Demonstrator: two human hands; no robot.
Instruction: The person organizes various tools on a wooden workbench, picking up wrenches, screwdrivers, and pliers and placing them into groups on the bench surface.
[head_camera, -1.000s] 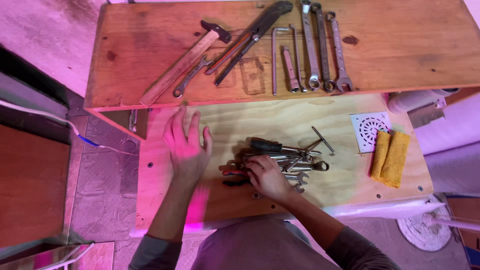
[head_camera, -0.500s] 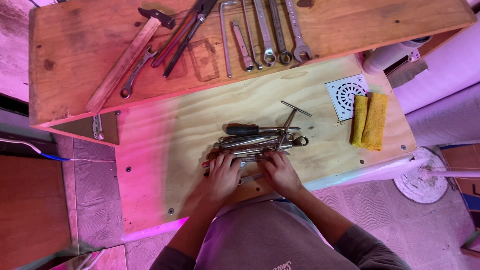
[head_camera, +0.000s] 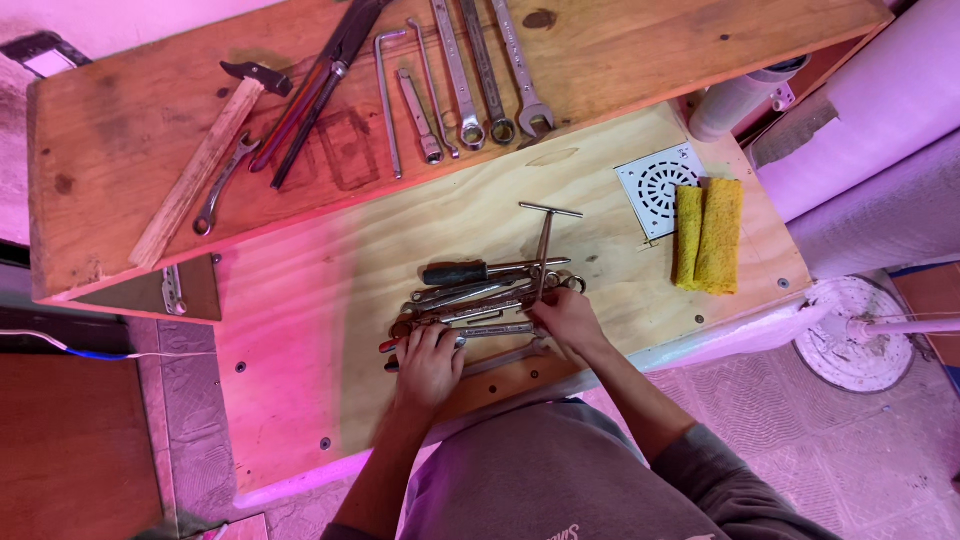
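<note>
Both hands rest on a heap of slim steel hand tools (head_camera: 490, 300) lying near the front edge of the pale plywood worktop (head_camera: 330, 300): the left hand (head_camera: 428, 362) lies with fingers curled together over the heap's left end, and the right hand (head_camera: 566, 318) has its fingers pinched on a tool at the right end. A black-handled screwdriver (head_camera: 455, 272) and a T-shaped key (head_camera: 545, 245) top the heap. Behind, a darker board (head_camera: 130, 120) carries a wooden-handled hammer (head_camera: 205, 155) and long wrenches (head_camera: 480, 70), while a white round-slotted grate (head_camera: 655, 180) and rolled yellow cloth (head_camera: 708, 235) lie well apart at right.

Grey shirt, sleeves pushed up
</note>
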